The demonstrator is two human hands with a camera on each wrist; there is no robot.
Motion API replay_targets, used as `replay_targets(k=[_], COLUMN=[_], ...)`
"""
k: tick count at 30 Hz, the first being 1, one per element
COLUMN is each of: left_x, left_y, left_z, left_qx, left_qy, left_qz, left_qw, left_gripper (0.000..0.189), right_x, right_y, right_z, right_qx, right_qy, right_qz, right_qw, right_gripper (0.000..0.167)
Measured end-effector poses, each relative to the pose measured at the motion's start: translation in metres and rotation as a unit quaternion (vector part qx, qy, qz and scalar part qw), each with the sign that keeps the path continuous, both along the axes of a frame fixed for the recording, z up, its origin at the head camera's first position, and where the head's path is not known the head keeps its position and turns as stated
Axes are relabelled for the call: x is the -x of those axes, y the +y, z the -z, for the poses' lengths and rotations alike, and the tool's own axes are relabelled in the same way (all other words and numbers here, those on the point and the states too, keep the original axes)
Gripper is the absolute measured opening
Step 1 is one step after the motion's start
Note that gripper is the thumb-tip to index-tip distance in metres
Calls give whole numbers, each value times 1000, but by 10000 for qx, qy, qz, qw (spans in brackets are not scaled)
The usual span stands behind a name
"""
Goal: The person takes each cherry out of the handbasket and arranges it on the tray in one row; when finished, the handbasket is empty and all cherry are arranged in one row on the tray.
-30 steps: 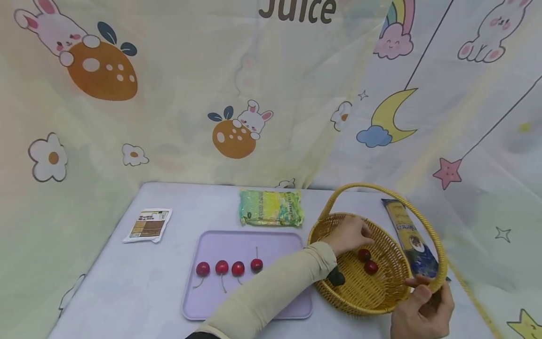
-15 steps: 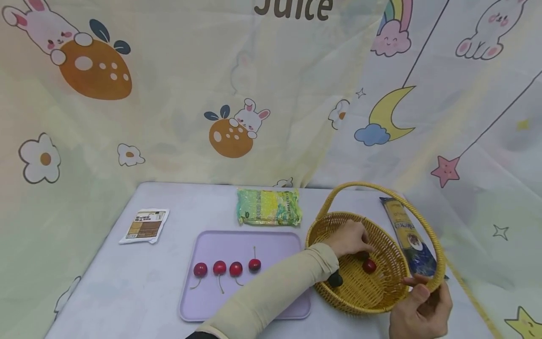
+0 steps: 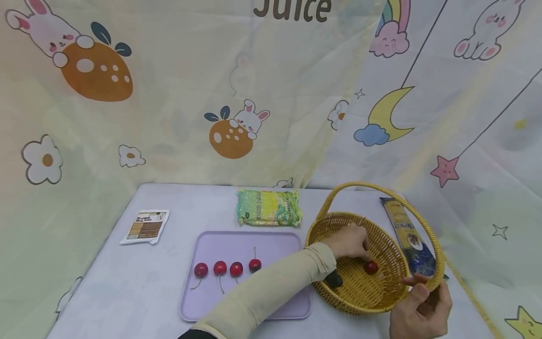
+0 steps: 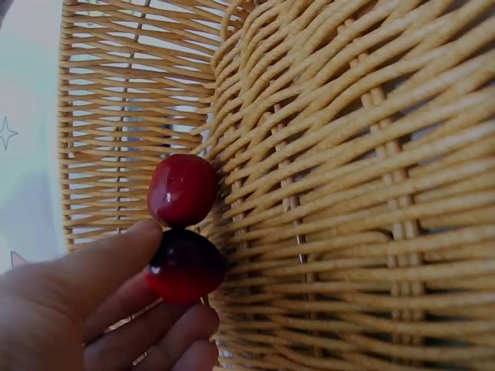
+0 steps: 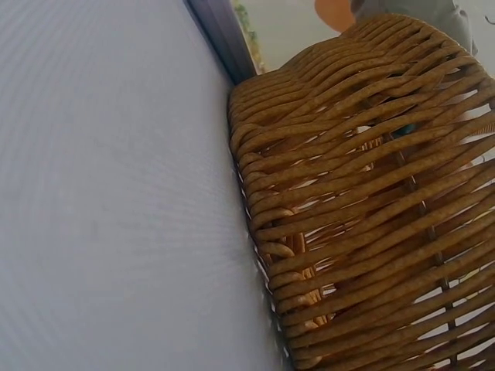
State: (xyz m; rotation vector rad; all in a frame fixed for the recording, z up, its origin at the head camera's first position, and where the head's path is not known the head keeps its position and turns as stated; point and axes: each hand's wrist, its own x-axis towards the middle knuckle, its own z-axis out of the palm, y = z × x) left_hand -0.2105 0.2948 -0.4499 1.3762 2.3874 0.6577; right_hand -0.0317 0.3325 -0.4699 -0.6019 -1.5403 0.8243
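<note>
From far left, basket handle (image 3: 406, 203) slants into right grip (image 3: 421, 310); left grip (image 3: 349, 241) pinches cherry (image 4: 186, 277).

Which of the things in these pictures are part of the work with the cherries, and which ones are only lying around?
Likely in the job:
wicker basket, held by the right hand
dark cherry, pinched by the left hand
red cherry beside it
purple tray with four cherries

Apparently just lying about:
green packet behind the tray
brown-white packet
blue packet beside the basket

The right wrist view crops the basket (image 5: 363, 193).
</note>
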Motion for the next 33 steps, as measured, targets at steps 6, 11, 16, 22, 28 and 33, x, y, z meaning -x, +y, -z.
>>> replay_targets(k=[6,11,16,22,28,33], left_x=[3,9,13,13,15,16], left_y=[-13,-30,-50,-87,-125,-161], left_z=[-7,-16,-32,-52,-63,-62], left_qx=[25,-303,-624,-854,-1214,-1604], left_qy=[209,-66,-109,-155,-267,-805], left_qz=[110,97,173,96,15,-129], left_qw=[9997,9995,9978,9962,9922,9837], left_gripper=[8,11,15,22,23,25], right_x=[1,-1,-4,-3,-4,-4], right_y=[-1,-4,-1,0,2,-2], right_z=[2,2,5,3,1,0], right_qx=[-106,-32,-222,-192,123,440], right_qy=[41,-94,-342,-283,-487,-660], right_qz=[-82,-99,-57,-93,87,216], right_qw=[9999,9999,9992,9994,9987,9966], right_gripper=[36,37,37,37,36,37])
